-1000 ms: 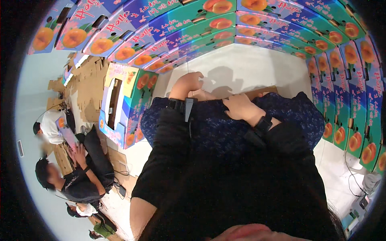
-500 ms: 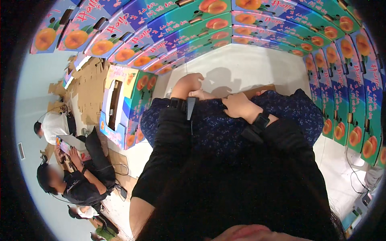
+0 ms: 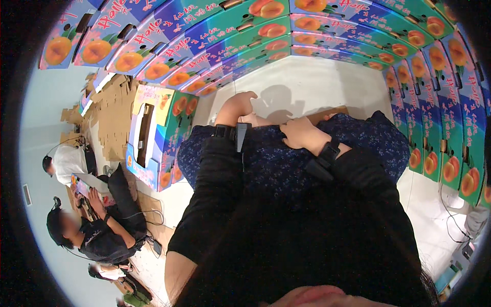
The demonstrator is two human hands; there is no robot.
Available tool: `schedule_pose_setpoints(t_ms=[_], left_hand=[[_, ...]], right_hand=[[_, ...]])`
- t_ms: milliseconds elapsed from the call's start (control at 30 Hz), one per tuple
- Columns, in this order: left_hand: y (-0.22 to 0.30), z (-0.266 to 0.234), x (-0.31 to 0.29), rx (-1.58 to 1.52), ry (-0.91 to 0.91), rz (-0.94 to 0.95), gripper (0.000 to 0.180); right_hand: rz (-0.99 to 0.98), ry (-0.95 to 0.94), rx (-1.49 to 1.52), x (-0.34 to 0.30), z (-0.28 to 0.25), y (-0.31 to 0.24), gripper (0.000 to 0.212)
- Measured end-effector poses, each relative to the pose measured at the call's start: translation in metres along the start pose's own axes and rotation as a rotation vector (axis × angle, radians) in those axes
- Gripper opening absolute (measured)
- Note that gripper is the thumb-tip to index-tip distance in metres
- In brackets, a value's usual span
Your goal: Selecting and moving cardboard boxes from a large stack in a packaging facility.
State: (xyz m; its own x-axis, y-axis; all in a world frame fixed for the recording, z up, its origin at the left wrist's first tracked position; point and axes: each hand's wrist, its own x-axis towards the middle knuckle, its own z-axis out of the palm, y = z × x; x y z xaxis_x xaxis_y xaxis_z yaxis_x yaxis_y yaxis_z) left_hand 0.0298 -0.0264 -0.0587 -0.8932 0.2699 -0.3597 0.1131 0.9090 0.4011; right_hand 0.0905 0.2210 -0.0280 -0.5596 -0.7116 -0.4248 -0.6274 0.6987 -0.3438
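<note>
My left hand is bent at the wrist above my left knee, with its fingers loosely curved and apart. Nothing shows in it. On the dark blue patterned skirt over my lap lies my right hand, its back upward and its fingers pointing left; the fingertips are partly hidden. Each wrist wears a black band with a dark device. Bare skin, perhaps of a foot, shows just beyond the skirt's edge between the hands.
Stacked fruit cartons with peach pictures curve round the far side, and more cartons stand at the right. A single carton with a handle slot stands at the left. Flattened cardboard and several people, one holding a box, are beyond it.
The view has shifted very slightly. Both my hands stay nearly where they were, and the cartons have not moved.
</note>
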Motion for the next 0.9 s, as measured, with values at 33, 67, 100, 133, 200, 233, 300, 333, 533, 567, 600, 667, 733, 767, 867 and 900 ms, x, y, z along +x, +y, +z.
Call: schedule_pose_setpoints(t_ms=[33,67,100,133,200,233,300,333,533,567,600,667,733,767,867,900], left_hand=[[0.001,0.000,0.000,-0.008,0.008,-0.007,0.042],[0.001,-0.001,-0.001,-0.015,0.017,-0.015,0.042],[0.005,-0.004,-0.002,-0.015,0.015,-0.013,0.042],[0.009,-0.007,-0.003,-0.011,0.014,-0.026,0.041],[0.014,-0.013,-0.004,-0.007,0.012,-0.039,0.039],[0.015,-0.016,-0.005,0.016,0.000,-0.052,0.037],[0.013,-0.017,-0.006,0.039,-0.011,-0.066,0.035],[0.009,-0.017,-0.005,-0.001,-0.021,-0.123,0.038],[0.003,-0.017,0.000,-0.073,-0.024,-0.123,0.041],[0.005,-0.017,0.001,-0.098,-0.029,-0.119,0.039],[0.004,-0.017,0.001,-0.098,-0.029,-0.120,0.039],[0.001,-0.017,0.001,-0.098,-0.038,-0.114,0.036],[0.005,-0.019,0.002,-0.103,-0.058,-0.162,0.035],[0.006,-0.020,0.002,-0.108,-0.078,-0.210,0.033],[0.005,-0.019,0.003,-0.071,-0.078,-0.189,0.032],[0.005,-0.019,0.003,-0.071,-0.078,-0.189,0.032]], right_hand=[[0.000,0.000,0.000,0.000,0.000,0.000,0.036],[0.005,-0.007,0.005,0.000,-0.001,0.000,0.036],[0.012,-0.014,0.011,0.000,-0.002,0.000,0.036],[0.015,-0.014,0.012,-0.001,-0.002,0.001,0.036],[0.008,-0.007,0.011,-0.001,-0.001,0.002,0.036],[0.007,-0.007,0.011,-0.001,-0.001,0.002,0.036],[0.004,-0.004,0.016,0.001,0.001,0.002,0.036],[0.002,-0.005,0.016,0.001,0.000,0.001,0.036],[0.015,-0.039,0.016,0.001,-0.001,0.002,0.035],[0.016,-0.037,0.016,0.000,-0.002,0.002,0.035],[0.015,-0.036,0.016,0.000,-0.003,0.002,0.036],[0.012,-0.029,0.012,0.000,-0.002,0.001,0.036],[0.013,-0.022,0.008,0.001,-0.002,0.001,0.036],[0.016,-0.037,0.008,0.001,-0.003,0.001,0.036],[0.020,-0.049,0.011,0.002,-0.001,0.002,0.036],[0.020,-0.047,0.013,0.002,-0.001,0.002,0.036]])
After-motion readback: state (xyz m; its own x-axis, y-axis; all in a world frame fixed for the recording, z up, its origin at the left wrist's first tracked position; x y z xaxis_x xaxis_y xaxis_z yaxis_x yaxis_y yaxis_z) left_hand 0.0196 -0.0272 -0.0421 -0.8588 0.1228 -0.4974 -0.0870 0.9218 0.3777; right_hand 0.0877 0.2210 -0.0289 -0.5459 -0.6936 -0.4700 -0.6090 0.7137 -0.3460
